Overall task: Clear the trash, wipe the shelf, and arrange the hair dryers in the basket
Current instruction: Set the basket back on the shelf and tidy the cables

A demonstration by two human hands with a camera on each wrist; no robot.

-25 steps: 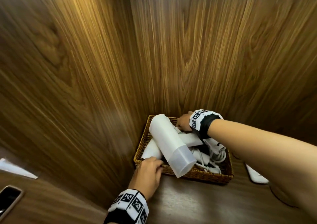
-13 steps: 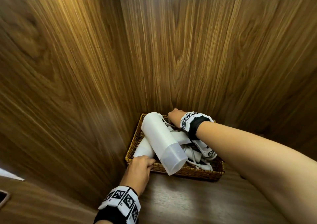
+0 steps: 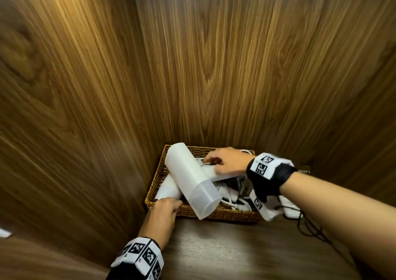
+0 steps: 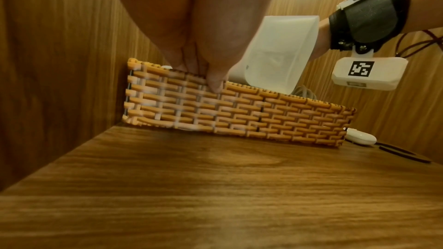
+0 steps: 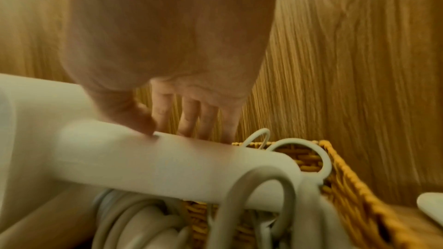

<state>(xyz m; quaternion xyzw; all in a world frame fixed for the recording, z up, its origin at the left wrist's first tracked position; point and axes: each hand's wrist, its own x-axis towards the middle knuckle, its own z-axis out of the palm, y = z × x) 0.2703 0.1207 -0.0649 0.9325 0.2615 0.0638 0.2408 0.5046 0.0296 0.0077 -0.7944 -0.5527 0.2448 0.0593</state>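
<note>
A woven basket (image 3: 227, 213) sits in the shelf's back left corner, seen also in the left wrist view (image 4: 251, 116). A white hair dryer (image 3: 188, 179) lies slanted on top, its clear nozzle (image 4: 275, 54) jutting over the front rim. A second white dryer (image 3: 169, 188) lies beneath it among coiled white cords (image 5: 251, 196). My left hand (image 3: 173, 204) grips the basket's front left rim, thumb (image 4: 215, 84) outside and fingers inside. My right hand (image 3: 212, 164) holds the top dryer's handle (image 5: 167, 162), thumb on top and fingers behind it.
Wood panels close in at the left and back. A small white object (image 4: 359, 138) and a black cable (image 4: 395, 152) lie on the shelf right of the basket. The wooden shelf surface (image 4: 215, 186) stretches out in front of the basket.
My right hand has shifted from the basket's back left onto the top dryer's handle. My left hand keeps its hold on the front rim. The head view has swung left.
</note>
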